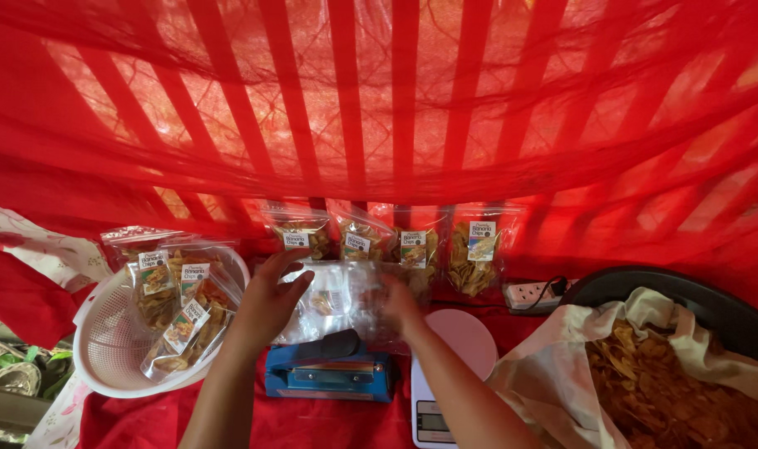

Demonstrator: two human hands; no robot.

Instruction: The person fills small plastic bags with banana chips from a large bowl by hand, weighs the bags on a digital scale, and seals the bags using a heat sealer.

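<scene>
Hands at a chip-packing station, left to right: a white colander basket (104,349) already holds several sealed, labelled chip bags (183,312), four more stand in a row (387,245) against the red cloth, and a large sack of loose chips (670,391) at right remains to be bagged. The left hand (271,303), fingers spread and loosely curved, grips the left edge of a clear plastic bag (337,299) held above the blue heat sealer (329,370) on the tabletop. The right hand (399,303), motion-blurred, touches the bag's right side beside a white scale (445,374); its finger spread cannot be told.
</scene>
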